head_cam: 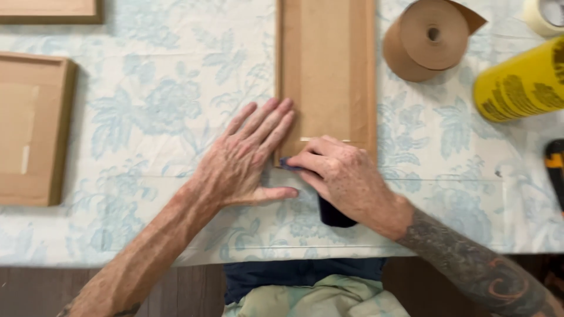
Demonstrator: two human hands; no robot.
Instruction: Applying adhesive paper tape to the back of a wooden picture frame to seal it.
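Brown kraft paper covers the back of the long wooden picture frame [327, 70], which lies lengthwise straight ahead of both hands on the pale cloth with a blue flower print [153, 111]. The left hand [241, 161] is spread flat, palm down, fingers pressing the frame's near left corner, thumb out on the cloth. The right hand [343, 179] is clenched around a dark-handled tool [332, 214], its tip at the frame's near edge just beside the left fingertips; what kind of tool it is, I cannot tell.

Beyond the right hand sits a fat roll of brown paper tape [426, 38], loose end lifted. Further right lies a yellow cylinder with dark print [523, 85] on its side. Well off past the left hand rests a smaller paper-backed wooden frame [32, 129].
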